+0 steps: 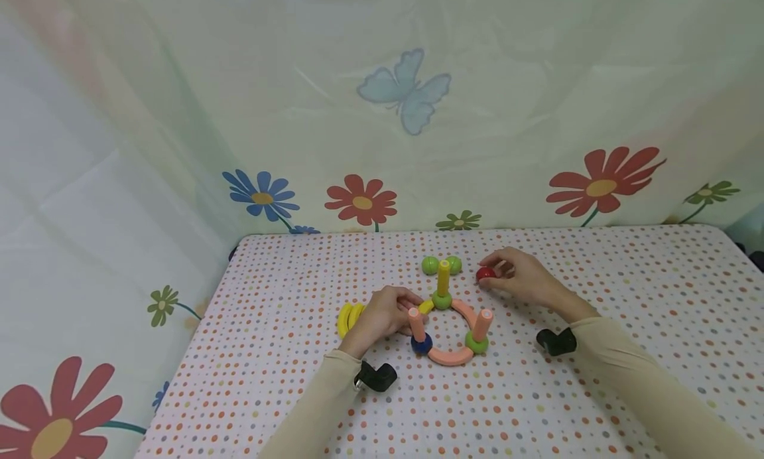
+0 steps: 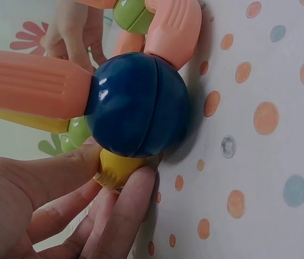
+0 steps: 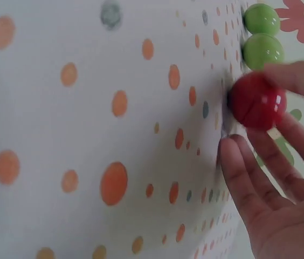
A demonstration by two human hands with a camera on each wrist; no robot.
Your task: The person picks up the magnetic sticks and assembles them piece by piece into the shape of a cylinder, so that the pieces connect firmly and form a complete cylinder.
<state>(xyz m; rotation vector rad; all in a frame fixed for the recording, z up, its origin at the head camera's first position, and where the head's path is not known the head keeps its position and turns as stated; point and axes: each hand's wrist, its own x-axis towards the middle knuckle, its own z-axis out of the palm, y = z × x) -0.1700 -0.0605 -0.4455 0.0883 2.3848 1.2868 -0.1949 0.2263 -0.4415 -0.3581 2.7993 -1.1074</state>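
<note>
On the table, toy pieces form a ring. My left hand (image 1: 382, 314) is at its left side, thumb and fingers pinching a yellow curved piece (image 2: 117, 168) beside the blue ball (image 2: 136, 105). A pink stick (image 1: 416, 325) stands up from that ball. Green balls (image 1: 442, 302) join the ring's other corners, one bearing a yellow stick (image 1: 444, 278) and one a second pink stick (image 1: 482, 325). Pink curved pieces (image 1: 450, 357) link the corners. Right of the ring, my right hand (image 1: 520, 278) holds a red ball (image 3: 257, 102) between thumb and fingers, close to the tabletop.
Two loose green balls (image 1: 430, 265) sit behind the ring. Yellow curved pieces (image 1: 344, 320) lie left of my left hand, partly covered by it. A dotted cloth (image 1: 268, 393) covers the table, and a flowered curtain (image 1: 286, 114) hangs along its back edge.
</note>
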